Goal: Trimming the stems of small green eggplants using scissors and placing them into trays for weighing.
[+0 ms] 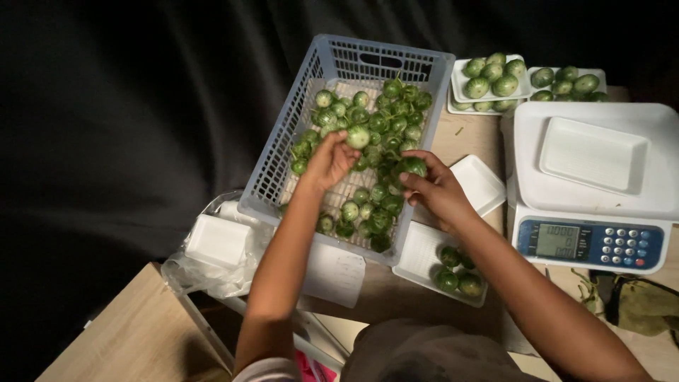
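Two trays (490, 79) at the far right of the worktop (382, 293) already stand full of round green eggplants, while the near tray (424, 256) below the right hand (437, 189) holds only three or so and the tray (593, 153) on the scale (590, 185) is bare. The crate (332, 113) still carries a good heap, so by my reckoning most of the sorting lies ahead. Both hands are in the crate: the left hand (329, 163) pinches one pale eggplant (358, 136) in its fingertips, and the right closes round a darker eggplant (412, 167).
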